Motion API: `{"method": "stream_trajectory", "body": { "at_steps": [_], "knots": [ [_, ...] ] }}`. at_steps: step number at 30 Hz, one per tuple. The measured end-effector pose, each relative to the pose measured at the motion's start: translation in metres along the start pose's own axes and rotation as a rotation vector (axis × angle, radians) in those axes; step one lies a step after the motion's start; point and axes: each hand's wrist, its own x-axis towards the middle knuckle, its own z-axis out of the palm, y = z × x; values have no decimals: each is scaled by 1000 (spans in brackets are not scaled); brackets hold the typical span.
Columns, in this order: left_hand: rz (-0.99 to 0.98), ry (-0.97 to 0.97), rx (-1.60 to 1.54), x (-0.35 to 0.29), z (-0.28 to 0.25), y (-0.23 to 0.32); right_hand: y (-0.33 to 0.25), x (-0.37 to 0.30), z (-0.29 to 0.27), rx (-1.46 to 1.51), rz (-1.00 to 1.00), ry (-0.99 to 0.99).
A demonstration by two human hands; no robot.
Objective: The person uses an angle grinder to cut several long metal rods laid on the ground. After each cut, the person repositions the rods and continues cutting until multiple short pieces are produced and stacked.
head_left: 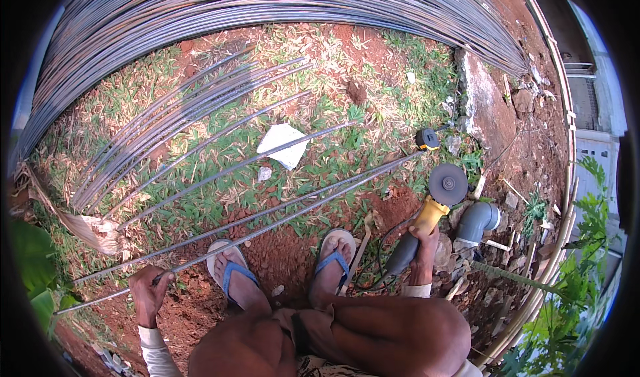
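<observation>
My left hand (150,292) is closed round a long steel rebar (267,226) at the lower left; a small dark bit shows by its thumb, too small to name. The rebar slants up to the right, and a second rebar (220,230) lies just beyond it. In my right hand (424,245) is a yellow and grey angle grinder (431,216), gripped by its body. Its dark cutting disc (448,184) faces up, apart from the rebar; whether it spins I cannot tell. Near the bars' right ends lies a black and yellow tape measure (427,138).
Several cut rebars (193,107) lie on the grass beyond, near a white slab piece (283,145). A large bundle of long rods (267,2) spans the back. A grey pipe elbow (479,222) and rubble sit right of the grinder. My sandalled feet (240,274) stand close to the near bar.
</observation>
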Motion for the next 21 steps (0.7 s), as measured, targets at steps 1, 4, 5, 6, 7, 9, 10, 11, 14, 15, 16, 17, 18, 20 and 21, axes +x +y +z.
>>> {"method": "stream_trajectory", "body": {
  "at_steps": [1,4,5,6,7,9,10,11,14,15,16,17,18,20,21],
  "knots": [
    [4,-13,8,-6,-6,-1,0,0,-1,-5,-2,9],
    [50,-21,-44,-3,-10,11,-1,-6,-6,4,17,11],
    [80,4,-67,-1,-4,22,-1,-8,-7,10,5,40],
    [114,32,-102,3,2,36,-2,-10,-9,13,0,61],
    [143,16,-71,14,9,50,-2,-12,-10,5,17,99],
    [197,-19,-53,42,29,84,-5,-17,-15,49,-16,76],
    [274,-4,-84,60,43,104,-7,-20,-18,64,-22,78],
    [347,11,-114,79,59,124,-9,-23,-20,81,-23,77],
    [521,32,-202,138,122,196,-13,-28,-26,130,-26,73],
    [615,88,-171,160,147,224,-14,-28,-27,99,-54,72],
    [736,132,-175,183,173,251,-16,-27,-29,90,-67,93],
    [814,190,-251,201,199,282,-17,-28,-30,86,-77,82],
    [627,-76,-191,217,219,309,-15,-28,-29,87,-78,77],
    [704,37,-160,231,247,352,-14,-29,-29,74,-47,103],
    [670,15,-189,235,257,369,-11,-28,-30,79,-64,99]
  ]
}}
